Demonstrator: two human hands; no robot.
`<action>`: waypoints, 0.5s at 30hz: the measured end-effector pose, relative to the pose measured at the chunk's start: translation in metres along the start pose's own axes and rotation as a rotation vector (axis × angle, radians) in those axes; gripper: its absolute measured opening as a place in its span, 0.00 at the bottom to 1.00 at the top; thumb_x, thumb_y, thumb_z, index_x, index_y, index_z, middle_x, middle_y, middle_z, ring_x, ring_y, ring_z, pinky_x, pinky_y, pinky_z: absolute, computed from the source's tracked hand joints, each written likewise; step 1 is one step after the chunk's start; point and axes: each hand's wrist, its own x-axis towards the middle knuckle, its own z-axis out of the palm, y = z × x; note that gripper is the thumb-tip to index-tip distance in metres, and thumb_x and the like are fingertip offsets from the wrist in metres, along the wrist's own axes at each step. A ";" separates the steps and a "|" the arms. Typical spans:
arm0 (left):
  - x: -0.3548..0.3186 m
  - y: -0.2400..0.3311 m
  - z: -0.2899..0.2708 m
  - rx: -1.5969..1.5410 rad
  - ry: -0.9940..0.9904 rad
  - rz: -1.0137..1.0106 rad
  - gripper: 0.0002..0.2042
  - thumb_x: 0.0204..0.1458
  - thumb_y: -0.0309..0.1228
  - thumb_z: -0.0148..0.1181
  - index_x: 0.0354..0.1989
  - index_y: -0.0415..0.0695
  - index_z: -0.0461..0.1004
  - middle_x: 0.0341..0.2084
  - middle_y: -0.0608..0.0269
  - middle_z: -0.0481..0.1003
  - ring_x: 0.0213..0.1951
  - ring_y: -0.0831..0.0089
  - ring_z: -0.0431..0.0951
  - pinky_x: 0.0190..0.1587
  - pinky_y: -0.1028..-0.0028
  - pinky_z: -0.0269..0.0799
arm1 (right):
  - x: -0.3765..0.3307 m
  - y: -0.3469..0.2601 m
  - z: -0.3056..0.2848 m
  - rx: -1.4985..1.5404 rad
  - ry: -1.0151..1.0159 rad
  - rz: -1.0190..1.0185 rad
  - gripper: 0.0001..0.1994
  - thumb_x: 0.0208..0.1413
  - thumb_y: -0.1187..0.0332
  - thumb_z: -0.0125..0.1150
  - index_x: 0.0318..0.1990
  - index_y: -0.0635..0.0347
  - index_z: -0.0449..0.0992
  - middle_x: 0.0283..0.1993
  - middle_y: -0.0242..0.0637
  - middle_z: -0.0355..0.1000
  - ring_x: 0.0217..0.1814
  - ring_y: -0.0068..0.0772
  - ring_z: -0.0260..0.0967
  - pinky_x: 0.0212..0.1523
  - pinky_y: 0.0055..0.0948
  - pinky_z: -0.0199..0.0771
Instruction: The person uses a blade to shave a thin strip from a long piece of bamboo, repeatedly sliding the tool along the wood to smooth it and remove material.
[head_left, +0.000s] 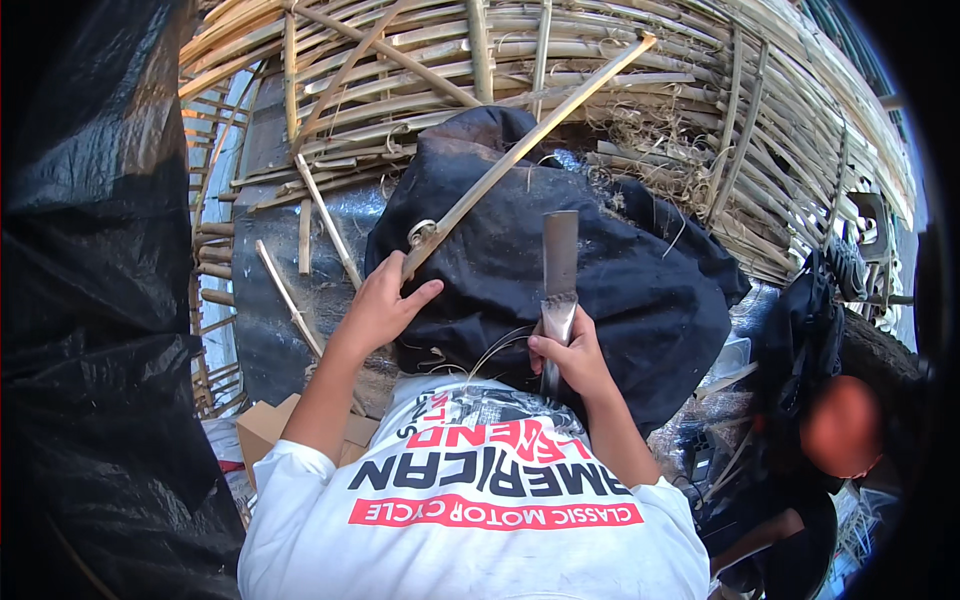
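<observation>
My left hand (385, 305) is at the near end of a long split bamboo strip (530, 140), its fingers against the strip and its thumb apart. The strip slants away up and to the right, over a black cloth or sheet (470, 210) spread in front of me. A pale curl (422, 232), perhaps a shaving, sits by the strip close to my left fingers. In my right hand (575, 355) is a machete-like blade (560, 255), gripped low with its broad, square-ended part pointing away from me. The blade and the strip are apart.
Bamboo slat walls (430, 70) stand ahead, with a heap of shavings (650, 130) against them. Loose bamboo strips (285, 295) lie at left beside a cardboard box (262, 430). A black tarp (100, 300) hangs far left. Another person (790, 540) is close by at lower right.
</observation>
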 end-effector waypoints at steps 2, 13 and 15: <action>-0.009 0.003 -0.001 0.046 0.048 0.072 0.34 0.54 0.55 0.62 0.49 0.31 0.63 0.39 0.33 0.72 0.42 0.45 0.76 0.46 0.59 0.71 | -0.002 -0.004 -0.008 -0.011 0.121 -0.062 0.17 0.52 0.79 0.64 0.47 0.61 0.66 0.28 0.31 0.69 0.22 0.22 0.69 0.20 0.22 0.70; 0.022 0.116 0.080 -0.537 -0.346 0.537 0.28 0.53 0.45 0.67 0.47 0.41 0.56 0.40 0.63 0.52 0.47 0.74 0.58 0.58 0.71 0.60 | 0.001 -0.049 0.015 -0.226 0.380 -0.525 0.19 0.47 0.76 0.74 0.45 0.62 0.71 0.38 0.32 0.75 0.40 0.20 0.73 0.40 0.21 0.75; 0.020 0.130 0.101 -0.760 -0.439 0.545 0.33 0.54 0.49 0.65 0.51 0.38 0.52 0.43 0.62 0.52 0.49 0.72 0.59 0.63 0.67 0.57 | -0.006 -0.050 0.007 -0.235 0.459 -0.648 0.20 0.43 0.79 0.75 0.44 0.64 0.72 0.42 0.35 0.76 0.43 0.26 0.74 0.44 0.26 0.75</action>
